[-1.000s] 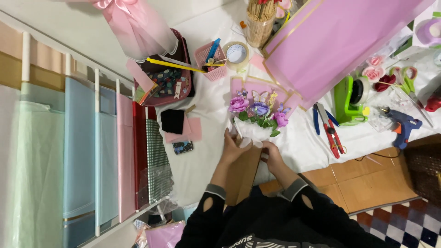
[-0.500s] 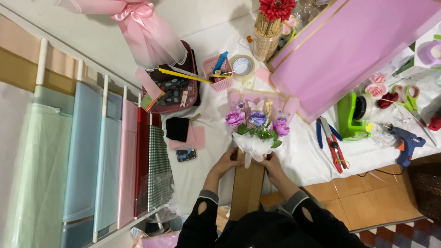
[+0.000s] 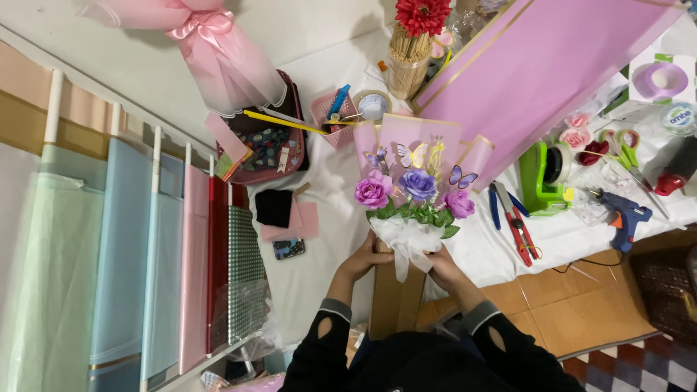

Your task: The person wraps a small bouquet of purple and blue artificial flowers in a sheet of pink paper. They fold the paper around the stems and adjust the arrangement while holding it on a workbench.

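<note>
- The small bouquet of purple and pink artificial roses stood upright at the near edge of the white-covered table, its base wrapped in white mesh.
- The left hand curled around the left side of the bouquet's white wrap, fingers closed on it.
- The right hand gripped the right side of the wrap, just beside the trailing white ribbon.
- Right of the bouquet lay red-handled pliers, then a green tape dispenser and a blue glue gun.
- Left of the bouquet lay a phone.
- Behind the bouquet leaned a lilac wrapping sheet.
</note>
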